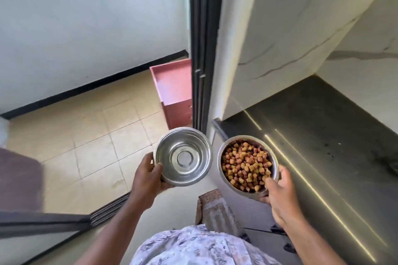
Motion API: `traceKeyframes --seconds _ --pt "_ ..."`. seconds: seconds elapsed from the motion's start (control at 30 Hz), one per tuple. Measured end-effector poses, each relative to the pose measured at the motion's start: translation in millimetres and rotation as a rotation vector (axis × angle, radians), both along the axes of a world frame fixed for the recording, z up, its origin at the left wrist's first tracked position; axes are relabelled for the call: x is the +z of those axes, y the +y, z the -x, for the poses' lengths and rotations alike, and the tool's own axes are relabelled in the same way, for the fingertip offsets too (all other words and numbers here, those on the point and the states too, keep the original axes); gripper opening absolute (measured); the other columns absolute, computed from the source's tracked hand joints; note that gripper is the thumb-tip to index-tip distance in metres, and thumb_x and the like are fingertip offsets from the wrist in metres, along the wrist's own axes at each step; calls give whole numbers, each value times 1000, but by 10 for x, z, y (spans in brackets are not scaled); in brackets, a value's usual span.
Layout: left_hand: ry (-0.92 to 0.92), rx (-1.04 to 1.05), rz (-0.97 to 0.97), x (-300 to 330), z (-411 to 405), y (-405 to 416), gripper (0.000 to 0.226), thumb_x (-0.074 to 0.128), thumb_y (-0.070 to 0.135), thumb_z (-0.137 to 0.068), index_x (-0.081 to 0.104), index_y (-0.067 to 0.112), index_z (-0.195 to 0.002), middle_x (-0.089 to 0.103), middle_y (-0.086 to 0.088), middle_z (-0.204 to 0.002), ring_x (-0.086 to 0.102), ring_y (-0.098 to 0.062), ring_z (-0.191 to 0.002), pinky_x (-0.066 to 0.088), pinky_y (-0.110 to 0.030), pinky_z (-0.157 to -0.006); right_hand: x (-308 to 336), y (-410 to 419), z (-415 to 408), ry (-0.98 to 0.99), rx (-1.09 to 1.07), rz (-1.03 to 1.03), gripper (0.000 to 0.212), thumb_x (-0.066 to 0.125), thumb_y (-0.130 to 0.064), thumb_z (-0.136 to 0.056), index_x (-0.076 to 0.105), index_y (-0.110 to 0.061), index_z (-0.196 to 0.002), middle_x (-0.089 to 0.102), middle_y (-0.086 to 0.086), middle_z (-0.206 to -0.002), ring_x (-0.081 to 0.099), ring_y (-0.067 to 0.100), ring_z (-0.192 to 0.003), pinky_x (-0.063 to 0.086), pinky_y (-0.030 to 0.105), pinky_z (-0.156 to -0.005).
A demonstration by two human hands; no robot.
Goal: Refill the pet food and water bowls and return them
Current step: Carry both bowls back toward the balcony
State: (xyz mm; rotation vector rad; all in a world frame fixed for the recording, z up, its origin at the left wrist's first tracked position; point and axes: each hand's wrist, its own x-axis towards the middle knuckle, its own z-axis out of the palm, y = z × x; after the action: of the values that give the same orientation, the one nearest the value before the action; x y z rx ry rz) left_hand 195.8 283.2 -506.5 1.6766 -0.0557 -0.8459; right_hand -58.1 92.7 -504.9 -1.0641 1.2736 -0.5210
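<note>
My left hand point(148, 175) grips the near rim of a shiny steel bowl point(184, 156), thumb over the edge. Its inside looks bare or filled with clear water; I cannot tell which. My right hand point(280, 193) holds a second steel bowl point(224, 157) from below, thumb hooked over its near rim. This bowl is full of brown and reddish kibble point(245, 168). Both bowls are held level, side by side, in front of my body.
A dark glossy countertop point(323, 135) runs along the right under a white marbled wall. A black sliding door frame point(201, 49) stands straight ahead. Beyond it lie beige floor tiles point(86, 135) and a pink cabinet point(175, 92). A door track point(107, 206) crosses the floor at lower left.
</note>
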Motion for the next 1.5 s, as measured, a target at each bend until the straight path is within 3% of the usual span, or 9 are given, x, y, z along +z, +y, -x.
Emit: traceKeyframes --seconds 0.1,0.27,0.43,0.57,0.73,0.83,0.97,1.27,1.5 --pt "-27 48 -36 -95 -326 424 32 40 -4 -100 58 18 -114 67 -29 -106 74 -35 -71 62 -60 -65 -101 252 -450 33 52 1 44 44 8 -99 48 -22 -131 63 11 -120 68 36 -103 58 30 -50" --pt "-47 150 -90 -255 -794 993 33 41 -1 -101 58 25 -113 67 -27 -104 72 -50 -80 61 -65 -66 -311 583 -1138 27 138 -4 46 44 7 -97 47 -20 -133 62 11 -124 67 33 -106 61 39 -56" --pt "-24 280 -99 -512 -1148 1277 31 41 -1 -102 53 15 -125 64 -18 -95 69 -33 -78 64 -49 -60 -491 733 -1816 56 232 -24 49 46 7 -98 43 -22 -138 59 8 -125 66 28 -107 63 41 -60" --pt "-8 374 -116 -857 -1454 1352 31 41 -2 -102 53 15 -126 60 -18 -90 62 -27 -75 61 -36 -49 -771 704 -2359 75 306 -49 50 45 6 -101 40 -24 -141 57 4 -124 65 26 -106 61 32 -55" --pt "25 479 -126 -1399 -1890 1296 32 41 -2 -102 53 16 -126 62 -15 -95 63 -23 -78 63 -38 -54 -1406 546 -3059 127 404 -65 52 43 9 -100 41 -28 -137 58 4 -128 64 26 -112 63 38 -59" --pt "41 536 -148 -1873 -2205 1268 34 42 1 -102 55 23 -125 59 -11 -93 59 -20 -77 62 -36 -55 -1923 421 -3493 163 449 -93 51 44 9 -100 42 -26 -137 57 8 -134 63 27 -115 63 41 -62" --pt "48 581 -163 -2637 -2622 1220 36 44 4 -104 55 32 -123 60 -9 -93 60 -21 -79 63 -43 -60 -2661 320 -4058 183 481 -141 50 44 9 -101 43 -23 -139 60 5 -127 64 24 -109 63 37 -58" --pt "120 669 -179 -4668 -3293 1026 31 45 4 -106 50 24 -130 61 -2 -89 61 -17 -74 57 -27 -50 -4676 155 -4954 224 510 -201 52 43 9 -101 51 -33 -132 66 5 -127 67 30 -112 60 37 -58" --pt "146 670 -184 -6170 -3619 1009 37 46 0 -105 48 20 -136 60 -7 -99 66 -23 -79 61 -27 -53 -6124 54 -5367 235 481 -217 51 43 9 -101 52 -29 -134 67 7 -125 69 32 -108 61 36 -57"
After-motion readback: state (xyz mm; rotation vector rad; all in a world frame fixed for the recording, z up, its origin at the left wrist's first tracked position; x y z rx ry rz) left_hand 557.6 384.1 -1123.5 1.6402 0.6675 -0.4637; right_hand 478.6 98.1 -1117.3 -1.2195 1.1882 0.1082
